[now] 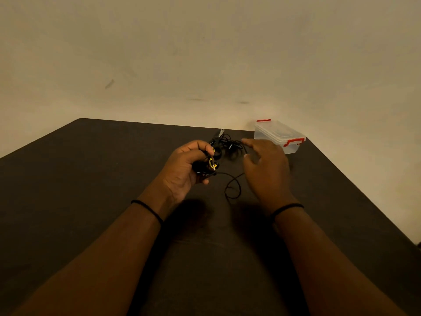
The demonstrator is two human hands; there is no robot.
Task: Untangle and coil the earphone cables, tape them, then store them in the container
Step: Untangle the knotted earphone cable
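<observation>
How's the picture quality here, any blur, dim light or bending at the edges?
Head view: dim, warm light; the right hand is smeared by motion blur, the left hand sharper; the table edges splay from wide-angle distortion; soft shadows under both wrists.

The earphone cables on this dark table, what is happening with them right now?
A person is sorting them out. The left hand grips a black-and-yellow earphone bundle, and a loose cable trails from it onto the table. The right hand hovers open, blurred. More tangled cables lie behind, beside the closed clear container.
</observation>
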